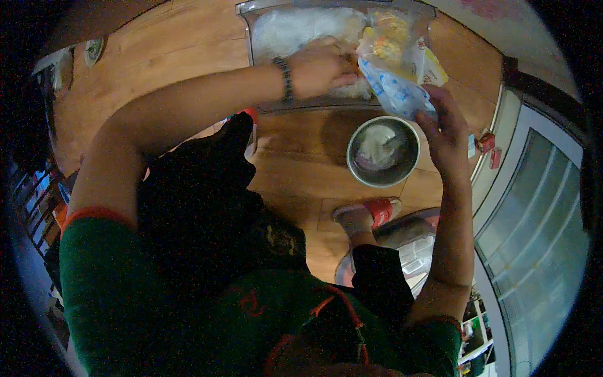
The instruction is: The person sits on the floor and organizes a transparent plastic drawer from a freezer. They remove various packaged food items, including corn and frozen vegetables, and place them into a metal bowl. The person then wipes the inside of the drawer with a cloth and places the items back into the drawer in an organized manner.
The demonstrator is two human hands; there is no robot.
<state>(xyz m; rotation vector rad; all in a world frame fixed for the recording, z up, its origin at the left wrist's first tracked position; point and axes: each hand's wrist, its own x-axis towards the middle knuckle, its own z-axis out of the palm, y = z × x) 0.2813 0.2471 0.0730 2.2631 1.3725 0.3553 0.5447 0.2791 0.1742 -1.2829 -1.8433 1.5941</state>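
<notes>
My right hand (445, 129) grips the edge of a white plastic bag with blue print (396, 87), which droops over the near right side of a clear plastic drawer bin (292, 104). My left hand (320, 68) reaches into that bin from the left; its fingers are blurred among the contents, and I cannot tell whether they hold anything. Crumpled, whitish see-through plastic bags (276, 34) fill the bin's left part. At its right lies a clear bag of yellowish pieces (388, 38). Just below the printed bag, a round metal bowl (384, 178) holds something pale.
The bin and bowl rest on a wooden floor (289, 163). My foot wears a red-strapped slipper (381, 213) near the bowl. A glass-paned door (534, 251) stands to the right, with small red boxes (487, 142) beside it.
</notes>
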